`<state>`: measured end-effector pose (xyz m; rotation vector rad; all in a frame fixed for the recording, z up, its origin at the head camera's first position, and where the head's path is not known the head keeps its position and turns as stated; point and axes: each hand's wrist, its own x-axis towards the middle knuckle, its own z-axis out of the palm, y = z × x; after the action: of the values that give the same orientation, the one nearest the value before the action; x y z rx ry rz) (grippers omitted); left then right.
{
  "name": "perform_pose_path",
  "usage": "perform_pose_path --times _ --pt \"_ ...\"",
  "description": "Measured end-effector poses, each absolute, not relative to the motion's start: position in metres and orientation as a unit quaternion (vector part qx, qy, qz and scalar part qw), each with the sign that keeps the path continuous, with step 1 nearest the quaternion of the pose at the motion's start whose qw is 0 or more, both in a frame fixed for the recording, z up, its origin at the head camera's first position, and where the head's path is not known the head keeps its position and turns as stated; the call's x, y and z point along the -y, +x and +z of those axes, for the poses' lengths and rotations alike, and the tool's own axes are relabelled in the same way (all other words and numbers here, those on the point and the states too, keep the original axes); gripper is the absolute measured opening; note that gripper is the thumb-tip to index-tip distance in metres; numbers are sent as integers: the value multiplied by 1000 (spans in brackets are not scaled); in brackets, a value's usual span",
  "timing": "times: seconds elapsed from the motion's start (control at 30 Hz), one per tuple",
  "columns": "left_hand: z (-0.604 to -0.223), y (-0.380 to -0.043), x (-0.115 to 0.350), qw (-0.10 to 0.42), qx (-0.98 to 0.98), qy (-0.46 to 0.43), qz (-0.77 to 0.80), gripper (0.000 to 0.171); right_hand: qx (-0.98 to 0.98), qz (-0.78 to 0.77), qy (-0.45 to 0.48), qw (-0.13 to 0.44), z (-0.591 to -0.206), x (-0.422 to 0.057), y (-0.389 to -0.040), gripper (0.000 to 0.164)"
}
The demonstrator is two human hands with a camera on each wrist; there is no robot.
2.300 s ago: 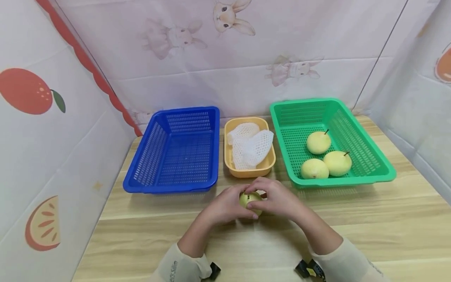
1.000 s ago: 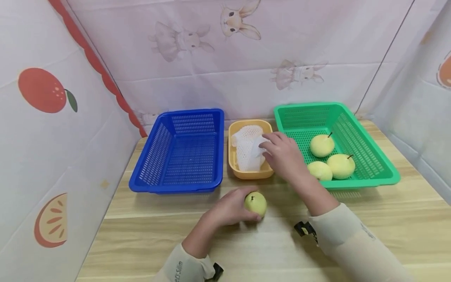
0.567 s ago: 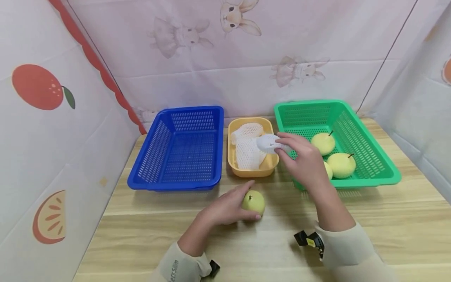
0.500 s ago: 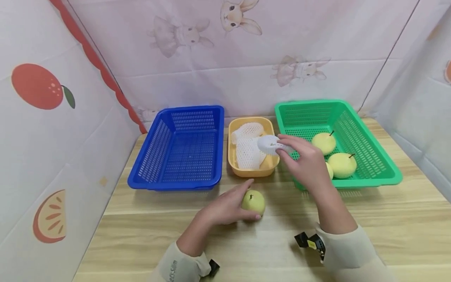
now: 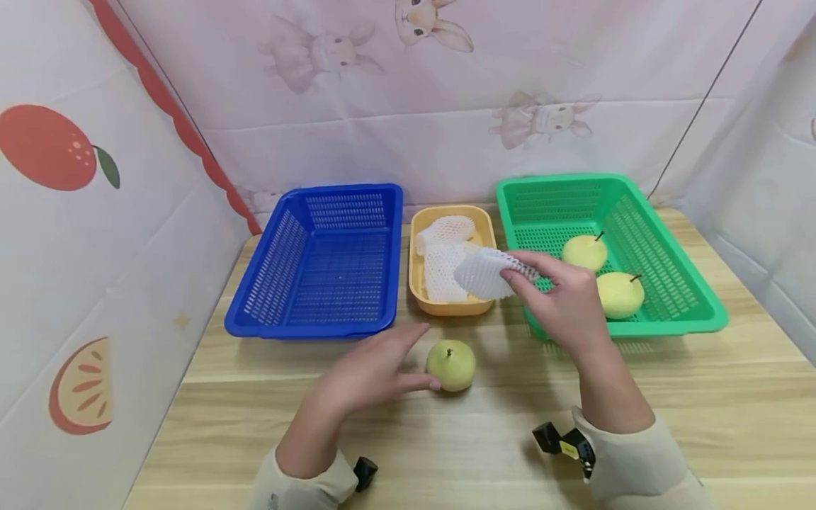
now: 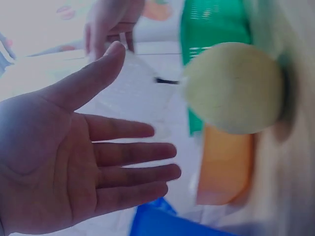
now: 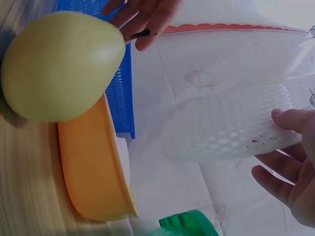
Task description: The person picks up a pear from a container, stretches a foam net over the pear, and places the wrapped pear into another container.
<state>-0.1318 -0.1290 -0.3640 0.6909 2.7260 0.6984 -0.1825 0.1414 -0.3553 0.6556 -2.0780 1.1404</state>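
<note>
A pale yellow-green pear [image 5: 451,365] stands upright on the wooden table, stem up. Beside it, my left hand [image 5: 372,370] has its fingers straight and spread; the left wrist view shows the palm [image 6: 54,162] bare, apart from the pear [image 6: 234,87]. Between thumb and fingers, my right hand [image 5: 561,297] pinches a white foam fruit net [image 5: 487,273] by one end, above the yellow tray's right side. In the right wrist view the net [image 7: 231,125] hangs in the air as a flattened sleeve. More foam nets [image 5: 445,265] lie inside the yellow tray [image 5: 450,309].
A blue basket [image 5: 312,331] stands at the left of the tray. To the right, a green basket [image 5: 676,327] holds pears [image 5: 620,295], one partly hidden behind my right hand. Printed cloth walls [image 5: 306,142] enclose the table's back and sides.
My right hand left the pear, took a foam net from the yellow tray and lifted it. My left hand released the pear and drew back to the left.
</note>
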Motion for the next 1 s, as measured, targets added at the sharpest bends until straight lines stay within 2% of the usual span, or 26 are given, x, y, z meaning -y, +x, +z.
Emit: perform_pose_path --times 0.1,0.2,0.3,0.4,0.67,0.87,1.0 --pt "-353 -127 134 73 -936 231 255 64 781 482 250 308 -352 -139 -179 27" --pt "-345 -125 136 -11 -926 222 306 55 774 508 251 283 -350 -136 -175 26" --pt "-344 -126 133 -93 -895 230 370 59 770 522 254 266 -347 -133 -170 25" --pt "-347 -127 126 -141 -858 251 425 65 765 532 260 252 -345 -129 -164 26" --pt "-356 -127 113 -158 -802 274 507 68 760 551 280 203 -342 -120 -149 28" --pt "-360 -127 109 -144 -788 238 550 43 738 583 301 156 -343 -118 -147 27" --pt "-364 -130 109 -117 -760 188 610 31 733 590 316 120 -343 -121 -147 39"
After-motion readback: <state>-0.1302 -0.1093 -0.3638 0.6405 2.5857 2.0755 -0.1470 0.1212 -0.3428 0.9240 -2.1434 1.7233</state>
